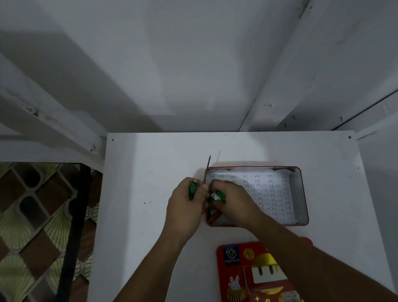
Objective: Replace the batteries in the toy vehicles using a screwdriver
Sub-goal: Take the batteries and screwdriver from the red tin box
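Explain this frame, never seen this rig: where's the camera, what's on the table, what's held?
No machine here: a person works bare-handed, filmed by one head-worn camera looking down. On the white table lies an open red tin lined with printed paper, its decorated lid nearer the person. The left hand grips a small green item, likely a battery; the right hand grips a green and white item. A thin screwdriver shaft pokes up between the hands; which hand holds it is unclear.

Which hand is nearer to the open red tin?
Right. The right hand is over the left end of the tin; the left hand is beside it, over the white table.
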`<action>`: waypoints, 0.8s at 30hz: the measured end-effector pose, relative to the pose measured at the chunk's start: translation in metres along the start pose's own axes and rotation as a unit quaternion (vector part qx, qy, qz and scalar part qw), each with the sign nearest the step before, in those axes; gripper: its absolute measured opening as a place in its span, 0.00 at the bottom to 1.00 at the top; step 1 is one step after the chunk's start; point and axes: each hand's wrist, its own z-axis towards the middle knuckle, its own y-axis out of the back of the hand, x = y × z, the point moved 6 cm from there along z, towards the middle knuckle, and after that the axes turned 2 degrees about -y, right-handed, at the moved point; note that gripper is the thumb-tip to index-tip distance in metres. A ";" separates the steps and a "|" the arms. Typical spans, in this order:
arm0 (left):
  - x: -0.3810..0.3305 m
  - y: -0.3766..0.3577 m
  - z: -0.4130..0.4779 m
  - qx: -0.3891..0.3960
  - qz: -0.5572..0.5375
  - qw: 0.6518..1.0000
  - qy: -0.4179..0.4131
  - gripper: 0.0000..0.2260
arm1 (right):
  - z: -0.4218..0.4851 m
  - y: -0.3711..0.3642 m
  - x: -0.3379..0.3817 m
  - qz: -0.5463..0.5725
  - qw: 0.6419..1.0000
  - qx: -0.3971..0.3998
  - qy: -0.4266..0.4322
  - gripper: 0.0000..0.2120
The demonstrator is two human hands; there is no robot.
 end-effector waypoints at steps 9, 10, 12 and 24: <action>-0.005 0.000 -0.002 0.000 0.018 1.000 -0.011 0.07 | -0.004 0.004 -0.004 0.118 0.990 0.082 -0.016 0.10; -0.005 0.000 -0.002 0.002 0.017 1.000 -0.011 0.07 | -0.003 0.004 -0.006 0.112 0.990 0.080 -0.016 0.09; -0.004 0.000 -0.002 0.005 0.017 1.000 -0.010 0.07 | -0.002 0.007 -0.009 0.130 0.989 0.072 -0.021 0.09; -0.004 0.000 -0.003 0.010 -0.010 1.000 0.006 0.08 | -0.015 0.033 -0.028 0.440 0.868 0.057 -0.222 0.08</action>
